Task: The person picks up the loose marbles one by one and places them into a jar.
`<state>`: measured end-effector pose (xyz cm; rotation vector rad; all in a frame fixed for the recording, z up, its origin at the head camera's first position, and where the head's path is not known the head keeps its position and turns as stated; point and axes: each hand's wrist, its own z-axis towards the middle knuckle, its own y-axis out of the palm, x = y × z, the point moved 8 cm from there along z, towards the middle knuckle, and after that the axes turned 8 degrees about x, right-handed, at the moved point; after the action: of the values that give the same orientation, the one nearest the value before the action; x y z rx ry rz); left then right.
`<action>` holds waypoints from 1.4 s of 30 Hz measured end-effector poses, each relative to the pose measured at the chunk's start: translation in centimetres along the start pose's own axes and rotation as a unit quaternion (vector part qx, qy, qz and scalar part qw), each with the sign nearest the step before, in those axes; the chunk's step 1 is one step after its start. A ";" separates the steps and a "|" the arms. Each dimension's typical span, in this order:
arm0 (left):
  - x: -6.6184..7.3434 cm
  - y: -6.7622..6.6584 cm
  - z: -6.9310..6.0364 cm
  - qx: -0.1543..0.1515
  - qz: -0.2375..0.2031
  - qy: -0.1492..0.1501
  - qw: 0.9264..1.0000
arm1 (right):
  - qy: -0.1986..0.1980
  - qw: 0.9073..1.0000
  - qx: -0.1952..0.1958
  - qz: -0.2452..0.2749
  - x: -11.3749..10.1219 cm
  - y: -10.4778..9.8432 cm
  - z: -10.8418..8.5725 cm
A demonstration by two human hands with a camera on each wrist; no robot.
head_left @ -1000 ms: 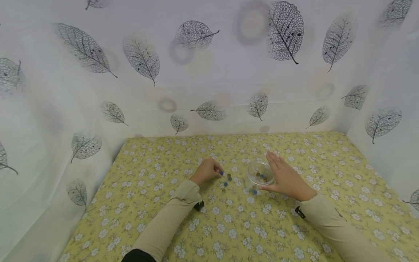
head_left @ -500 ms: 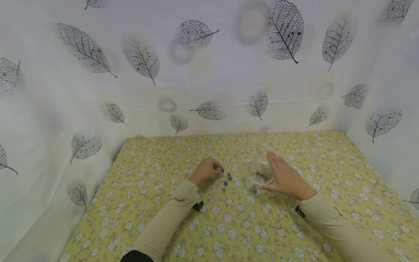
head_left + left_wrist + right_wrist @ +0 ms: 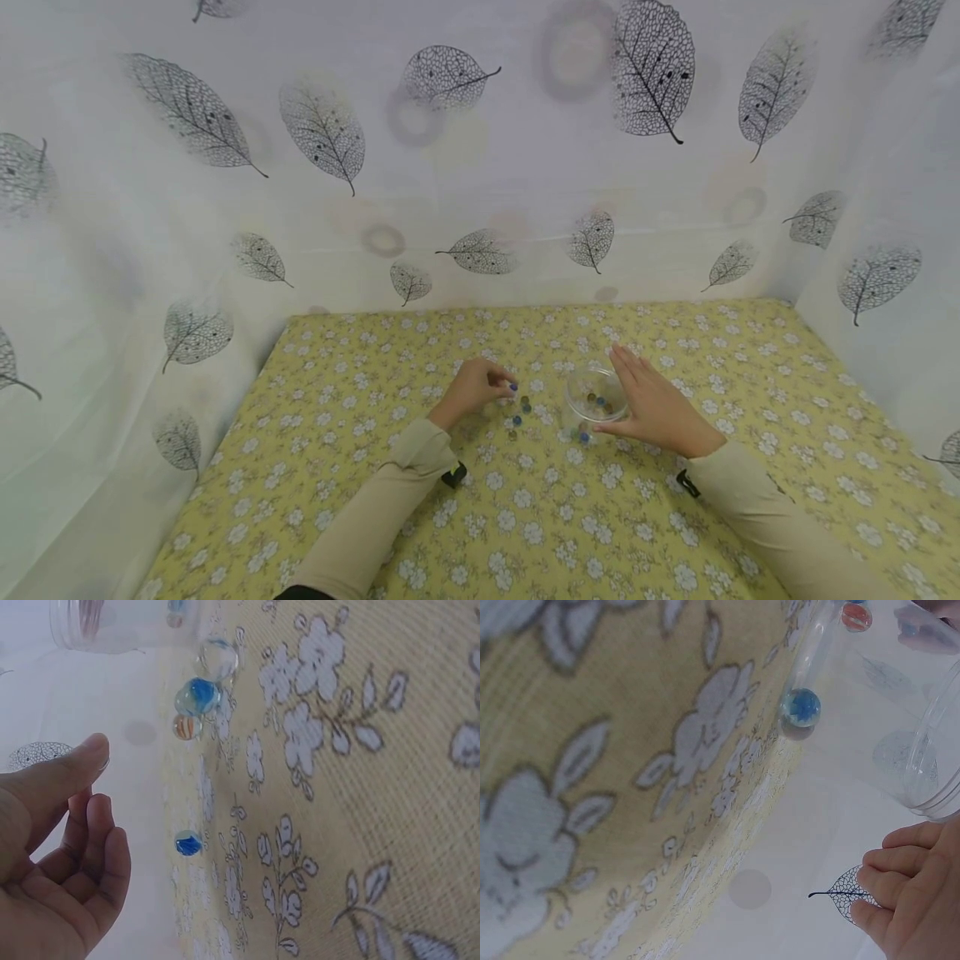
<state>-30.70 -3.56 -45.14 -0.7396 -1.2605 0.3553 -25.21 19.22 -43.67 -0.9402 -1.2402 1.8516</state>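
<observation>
In the head view my left hand (image 3: 472, 388) pinches a blue marble (image 3: 513, 387) between thumb and fingertips, just above the cloth. The left wrist view hides most of that marble behind the thumb (image 3: 90, 757). My right hand (image 3: 662, 414) grips a clear round jar (image 3: 576, 410) by its right side, thumb at the near side and fingers along the far side. The jar stands upright with several marbles in it, among them a blue one (image 3: 802, 707) and an orange one (image 3: 856, 616). Loose marbles lie between the hands, including a lone blue one (image 3: 188, 842).
A yellow flowered cloth (image 3: 525, 533) covers the table. White sheeting (image 3: 510, 183) with a leaf print hangs behind it and along both sides. A clear and blue group of marbles (image 3: 199, 696) lies near the jar.
My left hand has raised the blue marble slightly and shifted it a little away and to the right. The right hand and the jar stay where they were.
</observation>
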 end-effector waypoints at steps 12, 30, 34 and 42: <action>1.2 -0.6 -0.8 0.010 -0.023 0.019 0.999 | -0.004 1.000 0.005 -0.004 -0.1 -0.1 0.0; 2.5 -1.4 -1.5 0.036 -0.046 0.011 0.998 | -0.007 1.000 0.006 -0.004 -0.1 -0.2 -0.1; 3.0 -1.5 -1.8 0.043 -0.050 0.021 0.998 | -0.007 1.000 0.006 -0.004 -0.1 -0.2 -0.1; 3.8 -1.7 -2.1 0.052 -0.069 0.028 0.996 | -0.005 1.000 0.006 -0.006 -0.1 -0.1 0.0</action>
<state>-27.87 -3.08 -41.44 -0.5667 -1.2245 0.2830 -25.13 19.15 -43.57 -0.9167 -1.2367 1.8554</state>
